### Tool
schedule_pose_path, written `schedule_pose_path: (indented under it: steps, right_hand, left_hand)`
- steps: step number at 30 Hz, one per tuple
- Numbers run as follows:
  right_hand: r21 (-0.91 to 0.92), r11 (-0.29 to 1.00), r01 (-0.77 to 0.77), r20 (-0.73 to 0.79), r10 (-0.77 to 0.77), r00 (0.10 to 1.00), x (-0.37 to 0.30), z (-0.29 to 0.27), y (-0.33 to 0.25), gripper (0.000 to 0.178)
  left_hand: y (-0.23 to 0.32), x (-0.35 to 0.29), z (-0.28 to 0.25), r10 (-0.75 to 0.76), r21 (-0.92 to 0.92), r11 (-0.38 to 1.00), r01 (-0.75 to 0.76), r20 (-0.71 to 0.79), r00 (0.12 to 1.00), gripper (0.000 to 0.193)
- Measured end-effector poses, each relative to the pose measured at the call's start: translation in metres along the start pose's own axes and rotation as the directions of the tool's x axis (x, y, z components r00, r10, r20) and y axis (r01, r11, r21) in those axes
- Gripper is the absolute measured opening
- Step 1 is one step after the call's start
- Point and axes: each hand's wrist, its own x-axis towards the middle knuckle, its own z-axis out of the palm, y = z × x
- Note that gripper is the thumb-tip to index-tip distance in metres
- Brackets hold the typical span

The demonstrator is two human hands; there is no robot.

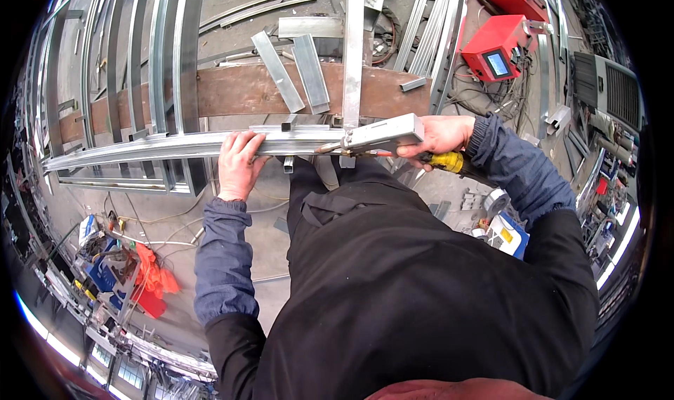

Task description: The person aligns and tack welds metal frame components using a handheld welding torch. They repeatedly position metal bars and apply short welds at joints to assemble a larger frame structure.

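Across the front of me runs a long bundle of shiny metal profiles. My left hand grips it from the near side, fingers curled over the top. Farther right, my right hand is closed round a grey, box-bodied welding gun with a copper-coloured tip. That tip points left and lies at the profiles' right end, beside an upright-running square tube; I cannot tell whether it touches. A yellow-and-black part with a cable hangs just below my right hand. Short square tube ends show beneath the profiles.
Beyond the profiles lies a brown plank with loose metal offcuts. Parallel metal rails stand at the left. Two red machines, one with a screen, sit at the right among cables. Orange cloth lies at the lower left.
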Motion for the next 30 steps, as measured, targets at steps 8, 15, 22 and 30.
schedule_pose_path:
  steps: [8,15,22,30]
  right_hand:
    - [0.101,0.989,-0.103,0.002,0.104,0.995,0.004,-0.025,0.009,0.042]
    - [0.047,0.991,-0.123,0.057,0.120,0.991,0.012,-0.042,0.005,0.045]
    - [0.018,0.996,-0.093,0.096,0.091,0.991,0.021,-0.051,0.012,0.041]
    - [0.040,0.995,-0.092,0.110,0.087,0.990,0.030,-0.059,0.021,0.038]
  left_hand:
    - [0.003,0.002,-0.001,-0.032,0.007,0.999,0.032,0.019,0.999,0.062]
    - [0.006,0.004,-0.004,-0.040,0.017,0.999,0.040,0.038,0.998,0.061]
    - [0.009,0.006,-0.006,-0.048,0.027,0.999,0.047,0.048,0.998,0.060]
    - [0.012,0.008,-0.007,-0.054,0.027,0.998,0.052,0.053,0.997,0.058]
